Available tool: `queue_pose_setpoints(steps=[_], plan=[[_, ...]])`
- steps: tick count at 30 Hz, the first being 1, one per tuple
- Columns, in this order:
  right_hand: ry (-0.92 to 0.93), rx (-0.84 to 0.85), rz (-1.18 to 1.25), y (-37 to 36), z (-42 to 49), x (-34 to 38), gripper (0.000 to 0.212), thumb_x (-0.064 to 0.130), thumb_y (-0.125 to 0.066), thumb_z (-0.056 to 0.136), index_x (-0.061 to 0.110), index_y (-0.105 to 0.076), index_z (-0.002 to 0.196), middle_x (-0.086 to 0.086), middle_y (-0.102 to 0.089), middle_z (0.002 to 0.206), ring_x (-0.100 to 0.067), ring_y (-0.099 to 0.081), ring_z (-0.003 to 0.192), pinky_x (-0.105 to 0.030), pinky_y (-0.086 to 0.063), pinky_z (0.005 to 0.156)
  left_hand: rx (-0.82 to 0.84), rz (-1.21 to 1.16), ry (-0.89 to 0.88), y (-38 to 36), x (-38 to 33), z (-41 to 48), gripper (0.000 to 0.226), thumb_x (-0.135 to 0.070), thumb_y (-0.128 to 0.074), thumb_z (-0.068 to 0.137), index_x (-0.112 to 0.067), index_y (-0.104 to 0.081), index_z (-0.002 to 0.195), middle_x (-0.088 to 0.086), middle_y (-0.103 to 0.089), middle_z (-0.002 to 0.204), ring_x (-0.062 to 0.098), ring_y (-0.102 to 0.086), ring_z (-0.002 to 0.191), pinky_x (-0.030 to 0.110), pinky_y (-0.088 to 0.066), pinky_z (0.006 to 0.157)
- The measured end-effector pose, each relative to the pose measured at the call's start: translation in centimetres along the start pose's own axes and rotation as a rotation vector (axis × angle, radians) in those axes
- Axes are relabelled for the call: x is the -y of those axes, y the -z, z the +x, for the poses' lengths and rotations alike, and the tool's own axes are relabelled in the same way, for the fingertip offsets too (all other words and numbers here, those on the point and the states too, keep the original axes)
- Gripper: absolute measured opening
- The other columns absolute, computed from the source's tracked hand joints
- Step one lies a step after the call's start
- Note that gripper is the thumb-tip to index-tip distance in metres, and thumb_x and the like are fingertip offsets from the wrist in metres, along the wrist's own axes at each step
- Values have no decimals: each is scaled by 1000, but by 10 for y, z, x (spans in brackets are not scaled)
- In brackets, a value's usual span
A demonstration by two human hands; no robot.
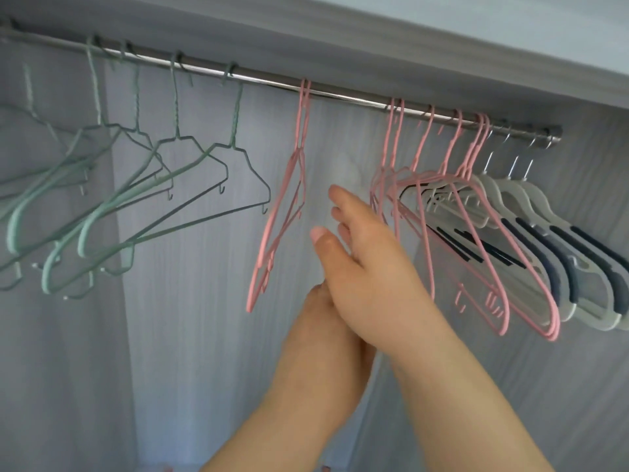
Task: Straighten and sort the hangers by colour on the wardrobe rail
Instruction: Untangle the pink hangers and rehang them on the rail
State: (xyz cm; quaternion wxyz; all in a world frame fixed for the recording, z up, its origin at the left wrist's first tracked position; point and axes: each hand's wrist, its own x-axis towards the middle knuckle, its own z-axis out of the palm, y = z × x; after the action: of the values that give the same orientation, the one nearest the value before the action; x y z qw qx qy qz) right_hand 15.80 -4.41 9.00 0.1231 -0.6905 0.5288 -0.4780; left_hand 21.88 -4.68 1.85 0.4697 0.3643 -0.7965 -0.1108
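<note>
Steel rail (343, 93): green wire hangers (190, 185) hung left, pink hangers (304, 114) centre-right, white padded hangers (541, 202) far right. Right hand (367, 264) raised between pink groups, fingers loose, nothing held. Left hand (318, 304) largely hidden behind; grip cannot be told.

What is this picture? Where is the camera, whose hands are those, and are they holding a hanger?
No machine here: a person wears a camera on the head, so you see what they see, looking up into a wardrobe. The shiny rail holds green hangers on the left, pink hangers in the middle and white hangers on the right. The right hand reaches up beside the pink ones, fingers loose, holding nothing. The left hand is mostly hidden behind it, so I cannot tell what it does.
</note>
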Motion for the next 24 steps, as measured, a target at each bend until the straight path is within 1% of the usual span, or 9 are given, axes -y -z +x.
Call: queue_pose_setpoints(steps=[1, 3, 5, 6, 9, 13, 18, 20, 24], plan=[[-44, 22, 86, -8, 6, 2, 53, 26, -40, 96, 23, -20, 145, 8, -23, 153, -3, -23, 138, -19, -18, 114, -129, 36, -24, 7, 5, -4, 33, -24, -41, 77, -19, -54, 107, -9, -54, 86, 2, -53, 78, 7, -36, 69], [-120, 31, 249, -23, 17, 3, 54, 32, -42, 94, 22, -23, 144, 4, -32, 149, -5, -35, 132, -7, -24, 103, -414, 89, -108, 22, 23, -17, 21, -27, -48, 76, -24, -52, 96, -21, -39, 81, -4, -39, 70, 2, -33, 71], [-173, 20, 372, -42, 24, 6, 55, 37, -48, 91, 20, -29, 140, 2, -44, 138, -4, -48, 110, 1, -36, 78, -597, 38, -91, 48, 32, -24, 23, -26, -54, 78, -25, -53, 101, -21, -39, 87, -8, -39, 74, 0, -32, 75], [-191, 5, 395, -50, 26, 7, 56, 39, -50, 89, 20, -31, 138, 2, -47, 132, -3, -50, 101, -1, -37, 72, -640, 28, -64, 61, 34, -21, 29, -27, -56, 78, -24, -52, 107, -19, -39, 93, -8, -42, 80, 1, -34, 75], [-188, -49, 430, -69, 30, 3, 44, 36, -56, 86, 19, -46, 125, -3, -53, 122, -11, -55, 94, -10, -43, 67, -510, 72, -15, 83, 42, -1, 42, -31, -56, 81, -26, -46, 121, -15, -43, 107, -6, -48, 89, 0, -38, 74], [-120, -143, 439, -73, 33, 2, 10, 22, -48, 91, 21, -53, 99, 4, -59, 91, -5, -54, 81, -11, -42, 73, -391, 14, 17, 86, 50, 11, 26, -19, -57, 85, -23, -60, 111, -18, -59, 90, 0, -53, 81, 4, -42, 69], [-97, -358, 460, -75, 39, 8, 22, 24, -37, 95, 18, -45, 75, 6, -48, 63, -15, -50, 67, -36, -44, 71, -325, -65, -34, 82, 43, 16, 33, -18, -48, 81, -35, -53, 109, -30, -57, 84, -2, -58, 83, 3, -42, 74], [-95, -422, 456, -73, 47, 11, 25, 22, -37, 94, 21, -41, 70, 7, -44, 57, -12, -46, 59, -36, -40, 65, -298, -101, -50, 82, 44, 20, 32, -15, -49, 83, -33, -56, 109, -31, -58, 86, -2, -59, 84, 1, -43, 75], [-78, -461, 438, -70, 62, 18, 23, 22, -39, 94, 13, -44, 73, 7, -39, 54, -10, -41, 54, -32, -38, 62, -244, -144, -54, 81, 50, 29, 36, -5, -50, 85, -23, -59, 115, -9, -68, 97, -1, -60, 85, 6, -44, 81]])
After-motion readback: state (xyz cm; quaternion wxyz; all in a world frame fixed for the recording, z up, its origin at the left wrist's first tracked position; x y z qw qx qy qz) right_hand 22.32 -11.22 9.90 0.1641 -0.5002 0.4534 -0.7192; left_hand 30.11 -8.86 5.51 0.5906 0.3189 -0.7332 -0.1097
